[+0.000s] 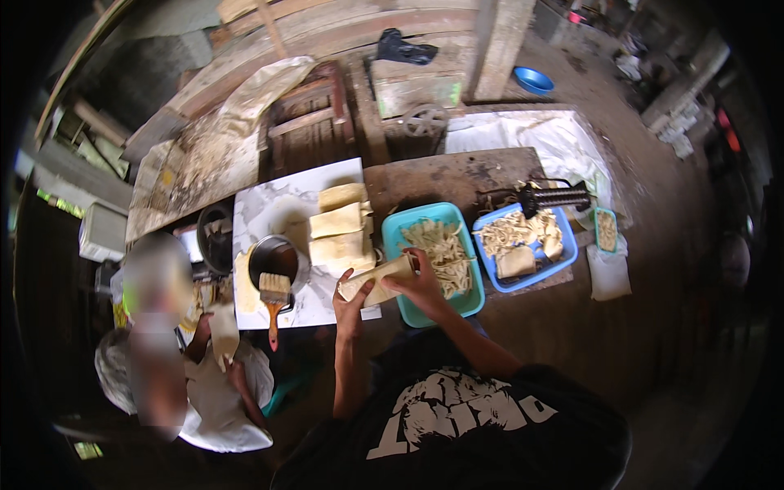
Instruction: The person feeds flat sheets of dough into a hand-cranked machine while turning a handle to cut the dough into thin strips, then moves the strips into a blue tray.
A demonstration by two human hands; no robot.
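Gripping a pale, rolled sheet of dough (pixel 377 276) at centre frame, the person's fingers are closed around it: the left hand (pixel 349 304) cups the lower-left end while the right hand (pixel 419 282) pinches the upper-right end, so the roll is held level between them, just over the near edge of a teal tray (pixel 398 233) of cut pale strips. Left of the hands, a stack of folded dough sheets (pixel 343 229) rests on a white marbled board (pixel 269 208), within easy reach. Beside it stands a small metal pot (pixel 278 260) with a wooden-handled brush (pixel 274 298) laid across its rim, bristles up off the tabletop (pixel 441 175). Right of the teal tray, a blue tray (pixel 563 253) holds more strips and a folded piece, with a black toothed tool (pixel 555 196) at its upper edge. At lower left, another person's hand holds a pale sheet (pixel 222 331).
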